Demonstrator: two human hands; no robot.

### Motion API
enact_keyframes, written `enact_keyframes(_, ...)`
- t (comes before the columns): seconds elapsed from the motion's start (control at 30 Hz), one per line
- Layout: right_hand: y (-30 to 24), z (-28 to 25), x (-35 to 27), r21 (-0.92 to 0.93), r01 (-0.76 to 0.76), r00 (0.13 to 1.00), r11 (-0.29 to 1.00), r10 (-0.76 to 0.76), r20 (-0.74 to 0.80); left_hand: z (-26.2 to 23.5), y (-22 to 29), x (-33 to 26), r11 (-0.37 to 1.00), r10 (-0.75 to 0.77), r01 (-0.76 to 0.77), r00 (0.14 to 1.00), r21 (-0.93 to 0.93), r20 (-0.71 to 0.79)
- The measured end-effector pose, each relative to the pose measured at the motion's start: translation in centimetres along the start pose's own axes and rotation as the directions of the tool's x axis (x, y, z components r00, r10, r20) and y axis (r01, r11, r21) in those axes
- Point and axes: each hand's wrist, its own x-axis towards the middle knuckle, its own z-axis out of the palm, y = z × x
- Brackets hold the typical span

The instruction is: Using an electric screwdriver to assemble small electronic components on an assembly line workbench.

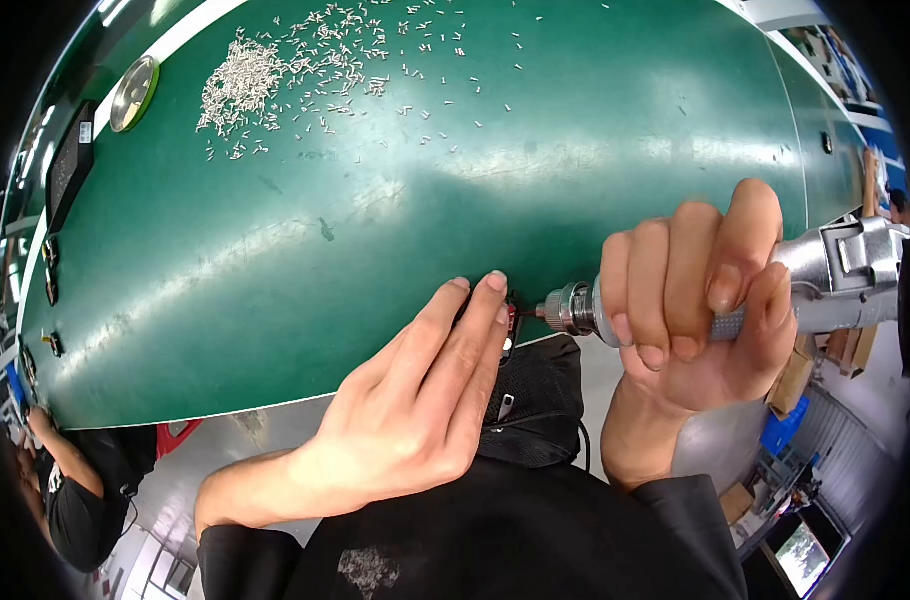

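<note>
My right hand (700,295) is wrapped round a grey power screwdriver (840,265), which lies nearly level and points left. A silver chuck (573,308) sits at its front, and a thin reddish bit reaches a small black-and-red part (512,318) at the table's near edge. Whether the bit touches the part or sits in it I cannot tell. My left hand (400,405) comes in from the left, its long fingers close together and their tips against the part, steadying it. Its thumb is hidden, and the fingers cover much of the part.
Small silver screw-like pieces (243,82) lie heaped and scattered across the far left of the green table (595,190). A round green-rimmed dish (135,93) and a black tray-like object (72,165) stand along the left edge. A black bag (540,395) is below the near edge. Other people work at both sides.
</note>
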Motion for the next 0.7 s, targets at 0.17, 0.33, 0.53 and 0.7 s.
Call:
enact_keyframes(0.17,-0.1,1.7,0.2,-0.147,0.006,1.000,0.989,-0.008,-0.009,-0.5,-0.1,0.1,1.000,0.016,-0.016,1.000,0.011,0.018)
enact_keyframes(0.33,0.1,1.9,0.9,-0.122,0.035,0.997,0.992,-0.025,0.077,-1.0,0.4,0.1,0.998,-0.029,0.032,0.998,-0.055,0.052)
enact_keyframes(0.53,0.2,2.0,1.4,-0.055,0.031,0.985,0.998,-0.021,0.169,-1.1,0.4,-0.1,0.999,-0.005,0.005,1.000,0.041,-0.004)
enact_keyframes(0.7,0.1,0.4,1.8,0.227,-0.057,0.954,0.972,-0.013,0.299,-1.9,-0.1,-0.2,0.999,0.045,-0.044,0.999,-0.032,0.028)
